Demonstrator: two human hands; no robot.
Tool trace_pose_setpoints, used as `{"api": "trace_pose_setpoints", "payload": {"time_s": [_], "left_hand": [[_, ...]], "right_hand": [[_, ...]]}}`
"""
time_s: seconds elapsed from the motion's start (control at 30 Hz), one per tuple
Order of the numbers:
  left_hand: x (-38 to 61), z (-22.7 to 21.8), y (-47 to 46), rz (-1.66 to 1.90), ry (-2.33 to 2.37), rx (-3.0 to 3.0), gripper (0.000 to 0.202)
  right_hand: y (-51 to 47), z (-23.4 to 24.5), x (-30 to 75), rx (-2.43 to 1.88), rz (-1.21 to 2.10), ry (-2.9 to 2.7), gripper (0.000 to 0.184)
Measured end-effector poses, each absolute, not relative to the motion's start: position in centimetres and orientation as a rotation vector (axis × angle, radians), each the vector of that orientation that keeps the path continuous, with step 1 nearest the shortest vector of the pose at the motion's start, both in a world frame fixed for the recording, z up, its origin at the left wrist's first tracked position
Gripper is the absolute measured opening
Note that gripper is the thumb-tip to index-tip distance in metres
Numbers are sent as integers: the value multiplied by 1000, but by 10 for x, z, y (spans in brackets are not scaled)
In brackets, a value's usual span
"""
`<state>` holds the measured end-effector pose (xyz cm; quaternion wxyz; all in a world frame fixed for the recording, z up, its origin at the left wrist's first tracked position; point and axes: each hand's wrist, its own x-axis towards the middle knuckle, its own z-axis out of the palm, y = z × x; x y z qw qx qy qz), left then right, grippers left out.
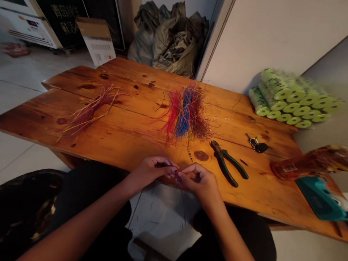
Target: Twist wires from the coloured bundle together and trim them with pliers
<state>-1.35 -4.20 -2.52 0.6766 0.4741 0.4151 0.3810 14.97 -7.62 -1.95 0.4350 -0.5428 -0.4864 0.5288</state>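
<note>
Thin purplish strands [181, 185], at the front edge of the wooden table [134, 142], could slip & fall to the floor [154, 210] if the pinch slackens, or kink if pulled unevenly. They run betw. the fingertips of L hand [153, 168] & R hand [201, 182], both pinching them, tips nearly meeting; exact twist too small to tell. Beyond: red-&-blue strand bundle [184, 115], w/ pliers [221, 158] nearer R hand.

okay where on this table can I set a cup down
Bare tabletop shows between the left strand bundle and the central strand pile, also between the pliers and the bottle. The right end's crowded: bottle, teal object.
</note>
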Motion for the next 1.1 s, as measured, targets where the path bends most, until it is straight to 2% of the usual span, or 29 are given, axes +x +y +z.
{"api": "trace_pose_setpoints", "payload": {"time_s": [0.47,1.1], "left_hand": [[-5,-39,-43,916,983,1139,9],[2,-47,-38,1038,1116,1239,12]], "right_hand": [[-73,-29,143,-1514,1007,-1368,13],[-50,-38,135,-1562,876,-1365,9]]}}
